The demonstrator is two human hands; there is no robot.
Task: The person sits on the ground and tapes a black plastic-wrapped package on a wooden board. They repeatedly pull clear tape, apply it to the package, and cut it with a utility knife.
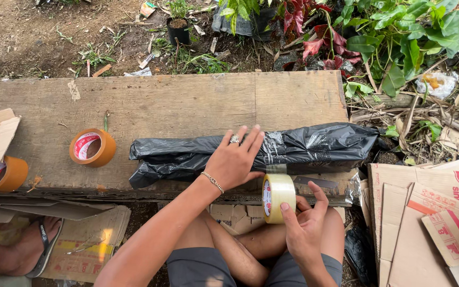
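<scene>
Head view. A black-wrapped bundle lies on the wooden table, its long axis running left to right. The left hand presses flat on the bundle's middle, fingers spread open. The right hand, at the table's near edge, grips a clear tape roll; the tape strip runs up from the roll onto the bundle, just right of the left hand.

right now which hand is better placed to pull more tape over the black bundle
Likely the right hand: it holds the clear tape roll, while the left hand presses flat on the black bundle.
</scene>
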